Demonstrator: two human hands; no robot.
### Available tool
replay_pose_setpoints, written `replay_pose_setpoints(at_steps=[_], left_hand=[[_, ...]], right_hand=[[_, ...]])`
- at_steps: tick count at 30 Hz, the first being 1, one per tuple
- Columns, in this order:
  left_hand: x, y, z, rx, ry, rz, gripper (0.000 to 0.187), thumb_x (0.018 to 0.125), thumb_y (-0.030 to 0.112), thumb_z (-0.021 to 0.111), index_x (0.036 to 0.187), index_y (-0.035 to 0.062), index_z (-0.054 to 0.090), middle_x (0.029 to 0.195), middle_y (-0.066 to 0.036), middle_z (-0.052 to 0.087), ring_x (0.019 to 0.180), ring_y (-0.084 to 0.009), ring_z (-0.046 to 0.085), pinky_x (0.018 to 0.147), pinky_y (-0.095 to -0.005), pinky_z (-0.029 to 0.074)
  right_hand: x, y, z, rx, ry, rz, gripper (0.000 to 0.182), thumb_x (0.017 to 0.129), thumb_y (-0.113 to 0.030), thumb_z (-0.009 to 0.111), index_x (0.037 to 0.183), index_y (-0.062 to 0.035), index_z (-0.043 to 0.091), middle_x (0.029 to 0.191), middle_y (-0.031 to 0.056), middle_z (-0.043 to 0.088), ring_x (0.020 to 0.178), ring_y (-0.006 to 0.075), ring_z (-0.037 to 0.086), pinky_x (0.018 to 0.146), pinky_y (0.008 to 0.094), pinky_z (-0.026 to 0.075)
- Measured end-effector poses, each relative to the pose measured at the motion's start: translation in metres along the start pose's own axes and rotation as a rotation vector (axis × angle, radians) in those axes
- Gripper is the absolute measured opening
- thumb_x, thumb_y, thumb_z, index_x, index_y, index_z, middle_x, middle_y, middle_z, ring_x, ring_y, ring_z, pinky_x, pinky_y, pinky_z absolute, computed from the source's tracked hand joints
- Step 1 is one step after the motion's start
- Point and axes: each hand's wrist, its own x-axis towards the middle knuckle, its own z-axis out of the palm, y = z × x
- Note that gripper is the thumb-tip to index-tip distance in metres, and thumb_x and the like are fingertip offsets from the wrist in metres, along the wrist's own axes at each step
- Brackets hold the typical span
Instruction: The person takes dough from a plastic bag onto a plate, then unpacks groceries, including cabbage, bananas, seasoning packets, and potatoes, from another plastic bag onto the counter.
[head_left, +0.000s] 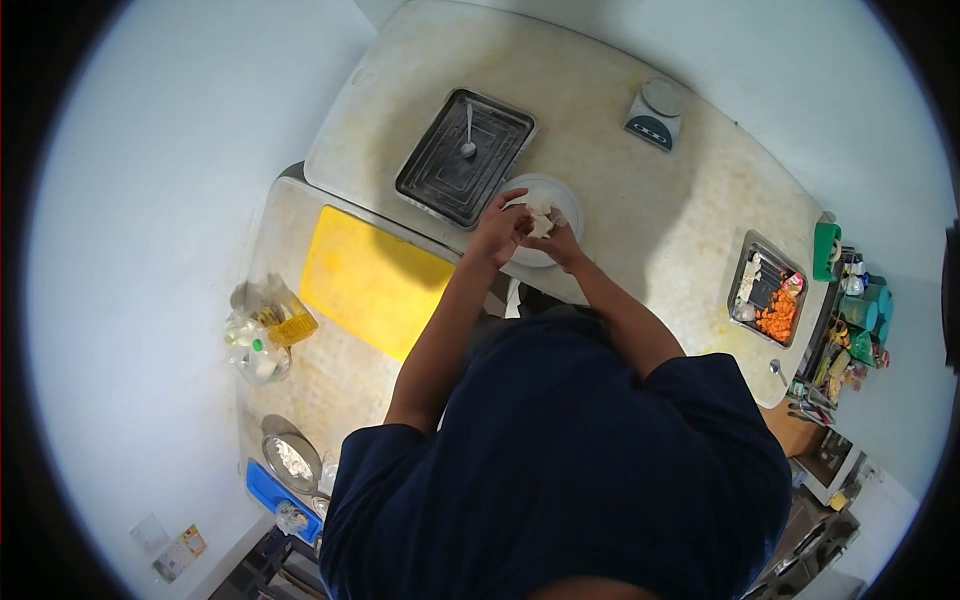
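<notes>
My right hand (pixel 560 243) is closed on a torn white piece of soft-looking food (pixel 541 222), whose kind I cannot make out. Beside it, my left hand (pixel 497 232) has curved fingers with the tips against the same white piece, and one finger sticks out above. Both hands are over a round white plate (pixel 566 195), partly hidden by them. Just beyond my left hand lies a dark rectangular metal tray (pixel 450 175) with a white-coated spoon (pixel 468 148) in it.
A kitchen scale (pixel 653 128) stands at the back. To the right, a metal tray (pixel 741 318) holds orange chunks and white pieces. On the left are a yellow cutting board (pixel 370 285), a plastic bag with bottles (pixel 262 355), a metal bowl of white food (pixel 275 472) and a blue tray (pixel 262 485).
</notes>
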Motion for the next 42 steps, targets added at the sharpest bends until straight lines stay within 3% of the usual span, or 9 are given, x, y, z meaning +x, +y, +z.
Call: replay_pose_setpoints(at_steps=[2, 7, 10, 13, 16, 22, 31, 37, 42], left_hand=[[-0.004, 0.007, 0.006, 0.029, -0.023, 0.043, 0.044, 0.086, 0.0, 0.062, 0.128, 0.0084, 0.051, 0.087, -0.003, 0.061, 0.074, -0.0124, 0.059, 0.072, -0.026, 0.05], [-0.005, 0.022, 0.001, 0.455, -0.033, 0.247, 0.039, 0.091, 0.012, 0.062, 0.128, 0.0074, 0.051, 0.09, -0.001, 0.061, 0.078, -0.0101, 0.059, 0.073, -0.0268, 0.05], [0.009, 0.012, -0.015, 0.747, 0.206, 0.409, 0.037, 0.097, 0.029, 0.053, 0.126, 0.0062, 0.053, 0.095, -0.002, 0.061, 0.087, -0.0115, 0.058, 0.079, -0.0309, 0.049], [0.038, -0.029, -0.056, 0.857, 0.325, 0.32, 0.04, 0.101, 0.036, 0.045, 0.121, 0.0036, 0.057, 0.106, -0.008, 0.061, 0.097, -0.0168, 0.057, 0.085, -0.0368, 0.047], [0.028, -0.038, -0.057, 0.325, 0.204, -0.256, 0.04, 0.101, 0.038, 0.042, 0.121, 0.0085, 0.058, 0.105, -0.006, 0.06, 0.098, -0.017, 0.055, 0.086, -0.034, 0.043], [0.021, -0.058, -0.068, 0.384, 0.203, -0.165, 0.036, 0.099, 0.03, 0.047, 0.125, 0.0058, 0.057, 0.112, -0.007, 0.061, 0.101, -0.0194, 0.055, 0.088, -0.0365, 0.044], [0.035, -0.099, -0.108, 0.481, 0.215, -0.017, 0.032, 0.097, 0.025, 0.06, 0.116, -0.0012, 0.062, 0.101, -0.007, 0.066, 0.086, -0.0158, 0.063, 0.075, -0.0316, 0.053], [0.01, -0.113, -0.085, 0.077, 0.35, -0.025, 0.028, 0.093, 0.018, 0.065, 0.112, -0.0031, 0.062, 0.099, -0.009, 0.065, 0.086, -0.0182, 0.063, 0.08, -0.0328, 0.054], [0.013, -0.115, -0.084, -0.065, 0.443, -0.012, 0.02, 0.092, 0.017, 0.067, 0.102, 0.0002, 0.061, 0.089, -0.006, 0.061, 0.08, -0.0181, 0.061, 0.074, -0.0315, 0.053]], right_hand=[[0.002, 0.001, 0.003, 0.141, 0.055, -0.061, 0.077, 0.071, -0.007, 0.083, 0.136, -0.0096, 0.043, 0.122, 0.003, 0.058, 0.114, 0.0187, 0.057, 0.096, 0.0349, 0.049], [-0.007, -0.016, 0.002, 0.408, 0.003, 0.234, 0.068, 0.073, -0.008, 0.079, 0.133, -0.0093, 0.046, 0.119, 0.005, 0.059, 0.111, 0.023, 0.059, 0.085, 0.0438, 0.053], [-0.015, -0.015, 0.0, 0.422, -0.02, 0.413, 0.063, 0.077, -0.009, 0.074, 0.134, -0.0104, 0.047, 0.12, 0.0071, 0.059, 0.11, 0.0255, 0.06, 0.085, 0.0474, 0.054], [-0.022, -0.005, 0.003, 0.534, -0.065, 0.518, 0.056, 0.08, -0.012, 0.071, 0.132, -0.0093, 0.049, 0.12, 0.0078, 0.059, 0.109, 0.0253, 0.06, 0.085, 0.0479, 0.053], [-0.026, 0.0, 0.002, 0.564, -0.084, 0.575, 0.053, 0.082, -0.017, 0.069, 0.13, -0.0084, 0.05, 0.12, 0.0085, 0.059, 0.107, 0.026, 0.061, 0.085, 0.0473, 0.053], [-0.023, -0.003, 0.004, 0.393, -0.112, 0.723, 0.048, 0.083, -0.02, 0.068, 0.128, -0.0116, 0.052, 0.116, 0.0075, 0.061, 0.103, 0.0265, 0.062, 0.085, 0.0474, 0.053], [-0.015, -0.008, 0.008, 0.233, 0.015, 0.721, 0.047, 0.083, -0.027, 0.071, 0.126, -0.0162, 0.055, 0.115, 0.0072, 0.062, 0.102, 0.0269, 0.062, 0.083, 0.048, 0.051], [-0.009, -0.006, 0.007, 0.079, 0.132, 0.72, 0.047, 0.082, -0.032, 0.074, 0.122, -0.0125, 0.058, 0.108, 0.0083, 0.064, 0.095, 0.0253, 0.064, 0.075, 0.0422, 0.053], [-0.008, -0.003, 0.009, 0.06, 0.176, 0.71, 0.048, 0.081, -0.034, 0.076, 0.116, -0.0055, 0.062, 0.103, 0.0102, 0.066, 0.088, 0.0251, 0.066, 0.07, 0.0407, 0.055]])
